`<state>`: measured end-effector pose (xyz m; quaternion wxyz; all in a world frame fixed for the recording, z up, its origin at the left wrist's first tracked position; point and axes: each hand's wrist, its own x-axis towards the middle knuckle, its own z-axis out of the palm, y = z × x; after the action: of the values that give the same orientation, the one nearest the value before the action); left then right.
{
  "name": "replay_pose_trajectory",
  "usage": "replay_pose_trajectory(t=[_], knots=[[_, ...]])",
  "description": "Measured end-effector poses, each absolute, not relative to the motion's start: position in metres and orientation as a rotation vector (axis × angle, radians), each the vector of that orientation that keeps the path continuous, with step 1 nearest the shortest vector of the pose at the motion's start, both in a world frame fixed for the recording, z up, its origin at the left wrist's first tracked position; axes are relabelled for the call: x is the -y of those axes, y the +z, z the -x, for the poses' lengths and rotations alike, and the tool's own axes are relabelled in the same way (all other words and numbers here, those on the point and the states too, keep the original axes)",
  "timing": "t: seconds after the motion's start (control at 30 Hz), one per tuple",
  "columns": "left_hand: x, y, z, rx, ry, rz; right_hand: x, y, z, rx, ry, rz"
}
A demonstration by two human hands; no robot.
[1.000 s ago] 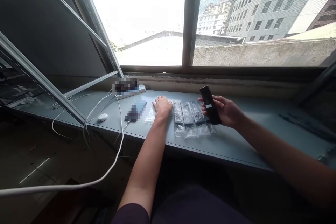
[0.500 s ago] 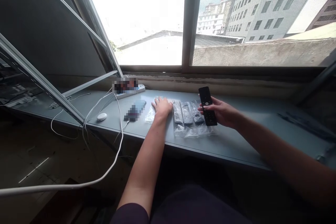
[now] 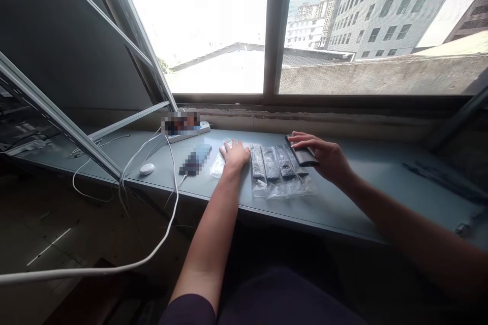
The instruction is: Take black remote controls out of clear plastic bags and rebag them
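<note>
My right hand (image 3: 324, 156) lies over a black remote control (image 3: 301, 155) on the grey ledge (image 3: 343, 208), fingers curled round it. Just left of it lie several dark remotes in clear plastic bags (image 3: 276, 170), side by side. My left hand (image 3: 235, 154) rests flat on a clear plastic bag (image 3: 218, 165) at the left end of that row, fingers stretched out.
A phone (image 3: 196, 158) on a white cable (image 3: 168, 223) lies left of my left hand. Beyond it are a white round device (image 3: 147, 168) and a power strip (image 3: 185, 128). A slanted metal frame (image 3: 57, 111) crosses the left side. Behind the ledge is the window.
My right hand has lowered the black remote from a raised, tilted hold down onto the ledge beside the bagged remotes. My left hand has stayed in place.
</note>
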<state>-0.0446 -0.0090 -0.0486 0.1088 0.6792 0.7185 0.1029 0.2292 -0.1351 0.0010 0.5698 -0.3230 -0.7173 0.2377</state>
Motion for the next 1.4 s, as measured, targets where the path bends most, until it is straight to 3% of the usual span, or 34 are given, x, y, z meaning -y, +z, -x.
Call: replay_pose_trajectory(t=[0.2, 0.4, 0.67, 1.13, 1.4], knots=[[0.012, -0.044, 0.044, -2.119, 0.258, -1.986, 0.132, -0.005, -0.23, 1.69, 0.543, 0.805], [0.015, -0.04, 0.044, -2.118, 0.252, -1.973, 0.12, -0.018, -0.245, 1.563, 0.58, 1.214], [0.014, -0.04, 0.044, -2.134, 0.275, -1.946, 0.084, -0.048, -0.28, 1.768, 0.249, 1.761], [0.012, -0.041, 0.036, -1.901, 0.776, -2.203, 0.08, -0.062, -0.294, 2.027, 0.044, 1.686], [0.007, -0.044, 0.037, -1.734, 0.855, -2.294, 0.088, -0.053, -0.287, 2.034, -0.052, 1.752]])
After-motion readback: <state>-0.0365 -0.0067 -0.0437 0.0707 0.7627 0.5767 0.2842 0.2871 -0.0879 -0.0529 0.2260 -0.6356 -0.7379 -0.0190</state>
